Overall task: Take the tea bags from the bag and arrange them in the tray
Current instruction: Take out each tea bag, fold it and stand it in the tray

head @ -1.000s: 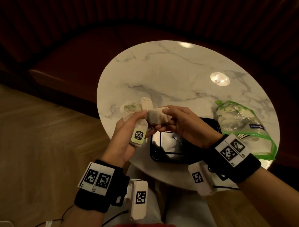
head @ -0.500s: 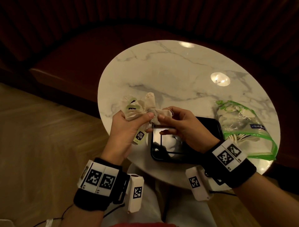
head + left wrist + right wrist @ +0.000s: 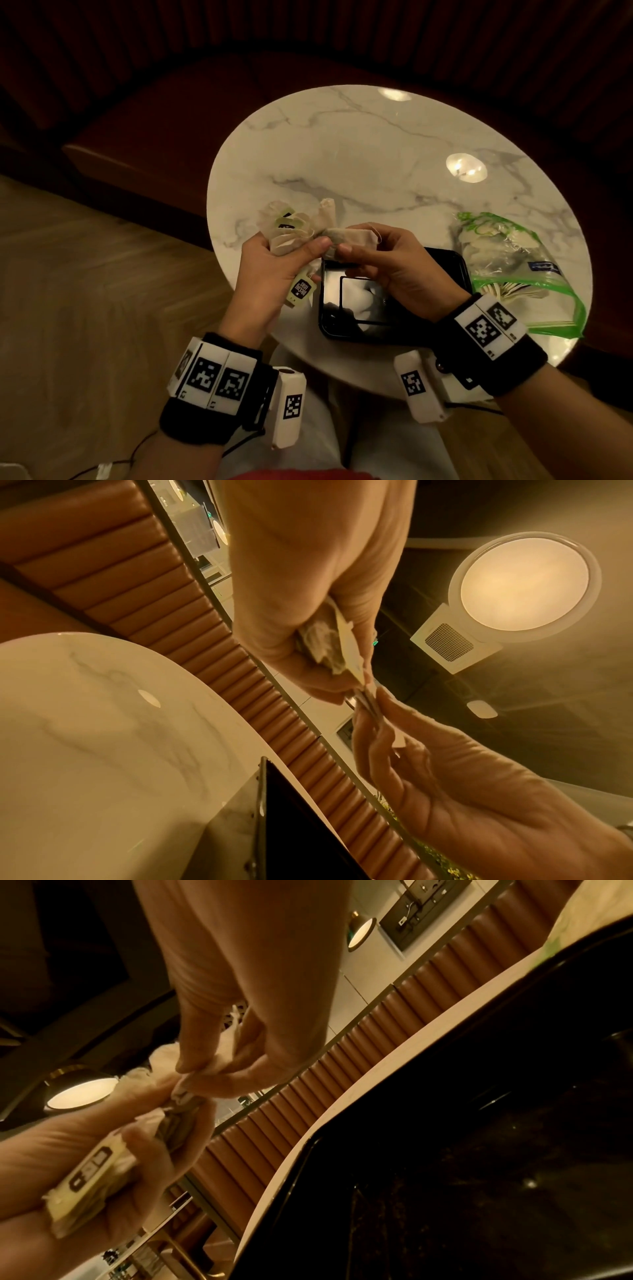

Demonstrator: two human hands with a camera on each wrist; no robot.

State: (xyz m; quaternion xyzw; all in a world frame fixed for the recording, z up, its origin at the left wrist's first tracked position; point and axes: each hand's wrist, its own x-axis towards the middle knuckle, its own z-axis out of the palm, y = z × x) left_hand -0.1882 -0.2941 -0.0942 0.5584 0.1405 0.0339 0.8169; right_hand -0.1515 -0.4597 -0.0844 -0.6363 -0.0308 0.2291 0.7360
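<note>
The left hand is clutching a whole bunch of tea bags, fingers curled round the crumpled paper, and a paper tag is dangling below the palm on its string. The right hand is pinching a single tea bag between thumb and fingertips, right up against that bunch, both hands hovering above the near-left corner of the black tray on the marble bench. From the wrist views the two grips are sitting almost on top of each other, so this looks like the tricky bit: one bag is being teased free while its string may be tangled in the rest. If the right hand is tugging hard against a snagged string, I'd say the thin paper could tear and spill leaf, or the tag could rip off. If the left hand is loosening to let the one bag go, the others could slide out and drop onto the bench or down past its edge to the floor, since the hands are working close to the rim. The tray is looking bare inside, only reflections showing, so the arranging is barely begun by my reckoning. Over to the right the green-edged plastic bag is lying on the bench just beside the tray, with more tea bags inside, its mouth turned away; a careless sleeve could drag it off.
</note>
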